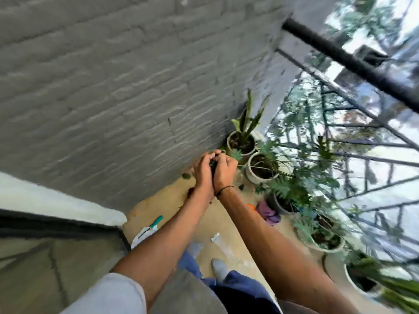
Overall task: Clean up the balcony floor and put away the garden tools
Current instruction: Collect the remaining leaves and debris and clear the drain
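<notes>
Above the far floor (217,225), left hand (202,172) and right hand (224,169) clasp something small and dark, unidentifiable; keep both pressed together so nothing drops.

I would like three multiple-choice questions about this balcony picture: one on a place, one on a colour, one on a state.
1. Where does the trowel lie?
A. on the floor near the wall
B. in a pot
C. on the railing

2. What colour is the trowel's handle?
A. red
B. teal green
C. yellow

3. How are the hands?
A. hanging apart
B. flat on the wall
C. pressed together around something dark

Answers:
1 A, it rests on the tan floor.
2 B, the handle shows teal.
3 C, left hand and right hand clasp a dark object.
</notes>
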